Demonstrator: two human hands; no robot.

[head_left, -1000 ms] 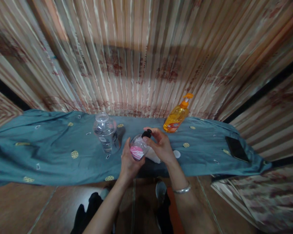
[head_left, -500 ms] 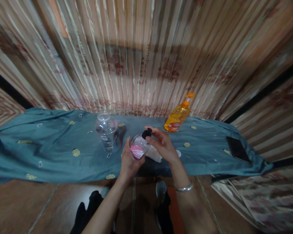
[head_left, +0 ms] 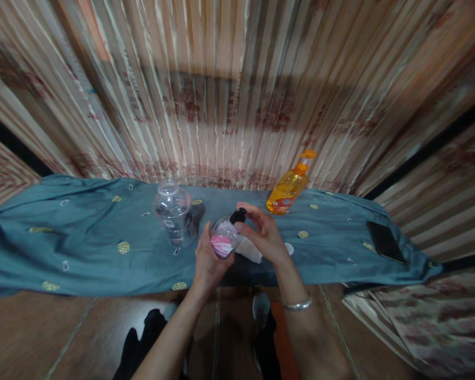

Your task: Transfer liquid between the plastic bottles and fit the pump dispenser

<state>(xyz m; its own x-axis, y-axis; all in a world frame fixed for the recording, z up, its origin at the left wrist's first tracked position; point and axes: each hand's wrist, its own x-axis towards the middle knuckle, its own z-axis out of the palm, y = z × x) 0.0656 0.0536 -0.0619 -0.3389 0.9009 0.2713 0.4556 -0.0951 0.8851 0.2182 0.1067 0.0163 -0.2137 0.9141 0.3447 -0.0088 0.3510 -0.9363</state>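
A clear pump bottle (head_left: 222, 240) with a pink label is tilted over the front of the table, its top leaning right. Wrapped round its body is my left hand (head_left: 212, 261). My right hand (head_left: 263, 232), with a silver bangle on the wrist, has thumb and fingers closed on the bottle's black pump head (head_left: 238, 216). Below the right hand lies a folded white cloth (head_left: 249, 250), partly covered by the hand and bottle. The edge of a white round thing (head_left: 288, 248) shows beside the right wrist.
Left of my hands stands an uncapped clear plastic bottle (head_left: 175, 214) with clear liquid. An orange pump bottle (head_left: 287, 189) stands at the back right. A black phone-like slab (head_left: 385, 241) lies at the right end of the teal tablecloth (head_left: 91, 227). Striped curtains (head_left: 221, 105) hang behind.
My right fingers have shifted slightly around the black pump head. The bottle stays held in my left hand in nearly the same place.
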